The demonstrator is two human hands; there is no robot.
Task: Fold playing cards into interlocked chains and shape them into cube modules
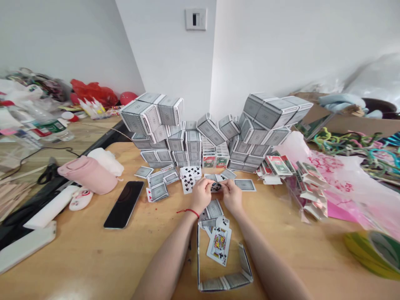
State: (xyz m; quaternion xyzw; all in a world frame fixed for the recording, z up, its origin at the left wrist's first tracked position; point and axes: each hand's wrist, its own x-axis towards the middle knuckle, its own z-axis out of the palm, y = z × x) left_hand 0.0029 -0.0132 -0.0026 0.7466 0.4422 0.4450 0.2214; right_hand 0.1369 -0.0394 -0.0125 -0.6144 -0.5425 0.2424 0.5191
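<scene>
Between my left hand (201,194) and my right hand (231,194) is a playing card (216,187), pinched by the fingertips of both, its black-spotted face partly in view. Below my wrists, folded cards joined in a chain form an open frame (226,282) standing on the table. A king of clubs (219,246) lies face up, leaning over the far part of that frame. Loose cards (188,181) lie face up just beyond my left hand. One face-down card (245,185) rests to the right of my right hand.
Stacked blocks of folded cards (190,146) rise at the back against the wall. A black phone (124,204), a pink bottle (90,174) and a white roll lie left. Card boxes (278,166), pink plastic (337,175) and yellow-green tape (375,254) are right.
</scene>
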